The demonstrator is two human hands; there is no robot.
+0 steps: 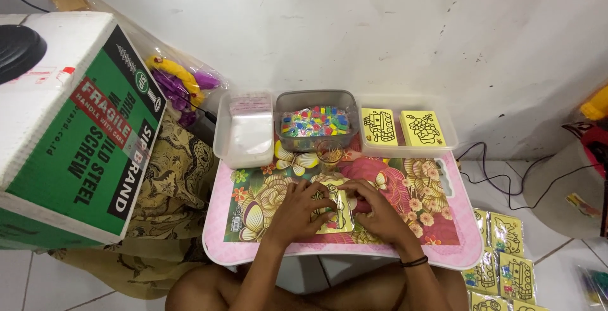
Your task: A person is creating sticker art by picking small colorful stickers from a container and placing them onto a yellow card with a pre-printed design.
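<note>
I count three clear tubs (244, 152), two yellow cards (380, 126) in the right one, one small cup (329, 152).

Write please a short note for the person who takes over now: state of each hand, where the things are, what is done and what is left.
Left hand and right hand: both rest on one yellow picture card at the middle of the small floral table; the grip is not clear.
Behind, three clear tubs: left with white packets, middle with coloured small pieces, right with two yellow cards. A small glass stands in front of the middle tub.
Done, it seems: bagged yellow cards lie on the floor at right.
Left: the card in hand and the two in the tub.
</note>
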